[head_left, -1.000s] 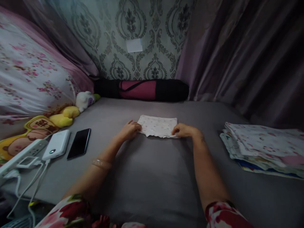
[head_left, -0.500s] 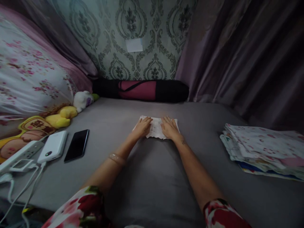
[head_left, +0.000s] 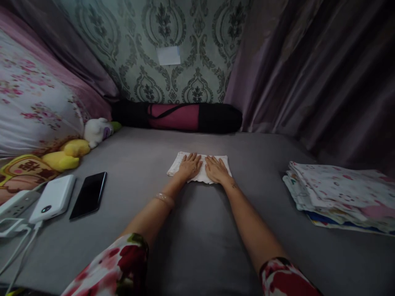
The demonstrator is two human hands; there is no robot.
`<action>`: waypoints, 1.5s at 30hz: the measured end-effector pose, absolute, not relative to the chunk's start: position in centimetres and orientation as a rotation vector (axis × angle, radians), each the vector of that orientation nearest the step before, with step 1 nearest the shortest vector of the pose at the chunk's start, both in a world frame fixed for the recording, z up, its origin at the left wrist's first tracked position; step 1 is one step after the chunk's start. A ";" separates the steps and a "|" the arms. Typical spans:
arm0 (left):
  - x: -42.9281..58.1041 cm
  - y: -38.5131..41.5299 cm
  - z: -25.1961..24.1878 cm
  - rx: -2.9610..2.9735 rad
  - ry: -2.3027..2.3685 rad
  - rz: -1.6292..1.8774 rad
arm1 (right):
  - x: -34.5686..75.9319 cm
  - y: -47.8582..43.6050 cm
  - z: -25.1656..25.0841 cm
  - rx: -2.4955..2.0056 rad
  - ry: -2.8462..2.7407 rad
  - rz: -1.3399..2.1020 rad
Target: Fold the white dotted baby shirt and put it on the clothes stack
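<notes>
A small white folded cloth [head_left: 174, 166] with faint marks lies flat on the grey sheet [head_left: 191, 230], its near edge wavy. My left hand [head_left: 190, 165] rests palm down on its left half, fingers stretched forward. On the right half lies my right hand [head_left: 217, 168], also flat with the fingers a little apart. A narrow strip of the cloth shows between the two hands. Parts of the cloth beneath my palms are hidden.
To the right sits a stack of folded printed cloths [head_left: 342, 189]. At left are a black phone [head_left: 89, 195], a white power bank [head_left: 54, 197], a power strip [head_left: 19, 204] with cables, and plush toys [head_left: 61, 160]. A black and maroon long bag [head_left: 175, 117] lies along the wall.
My left hand has moved inward over the cloth, uncovering more of its left end. My right hand has shifted slightly left. The camera view has turned slightly right.
</notes>
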State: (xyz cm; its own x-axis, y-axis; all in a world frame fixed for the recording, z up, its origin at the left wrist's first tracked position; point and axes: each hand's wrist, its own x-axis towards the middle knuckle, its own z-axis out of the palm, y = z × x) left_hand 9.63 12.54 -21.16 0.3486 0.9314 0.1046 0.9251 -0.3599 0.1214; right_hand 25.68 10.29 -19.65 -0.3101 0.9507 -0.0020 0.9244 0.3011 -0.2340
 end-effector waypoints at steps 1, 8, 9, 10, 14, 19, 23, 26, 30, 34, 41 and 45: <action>9.3 12.6 -21.2 2.548 1.774 0.240 | 25.8 10.3 -19.7 -1.782 -2.399 0.281; 7.1 12.9 -20.9 2.454 1.907 0.271 | 26.6 10.4 -20.2 -1.934 -2.265 0.181; 6.8 12.8 -20.9 2.433 1.916 0.272 | 26.7 10.5 -20.3 -1.965 -2.232 0.159; 6.6 12.7 -20.8 2.414 1.922 0.271 | 26.8 10.5 -20.4 -1.995 -2.198 0.143; 5.5 12.0 -20.8 2.336 1.947 0.281 | 27.1 10.4 -20.5 -2.062 -2.111 0.128; 3.8 10.6 -21.3 2.210 1.934 0.353 | 27.1 10.2 -20.5 -2.094 -2.055 0.107; 2.5 9.9 -21.7 2.166 1.888 0.471 | 27.1 10.4 -20.3 -2.110 -2.081 0.141; 1.9 9.8 -22.0 2.179 1.847 0.546 | 27.2 10.6 -19.6 -2.128 -2.105 0.186; 1.6 10.0 -22.3 2.203 1.808 0.651 | 27.1 10.5 -18.8 -2.011 -2.165 0.081; 1.4 10.2 -22.6 2.220 1.774 0.719 | 27.1 10.4 -19.8 -1.972 -2.240 0.091; 1.1 10.4 -23.0 2.212 1.750 0.768 | 26.8 10.6 -19.7 -2.017 -2.255 0.163; 1.1 10.4 -22.8 2.206 1.754 0.766 | 24.9 10.2 -19.0 -1.931 -2.258 0.133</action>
State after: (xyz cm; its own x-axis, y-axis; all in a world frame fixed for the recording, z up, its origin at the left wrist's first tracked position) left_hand 1.13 10.35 -22.85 0.1517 0.9537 0.2598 0.8388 -0.2633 0.4766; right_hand 24.88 10.21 -19.03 -0.1485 0.9865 0.0689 0.9715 0.1586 -0.1761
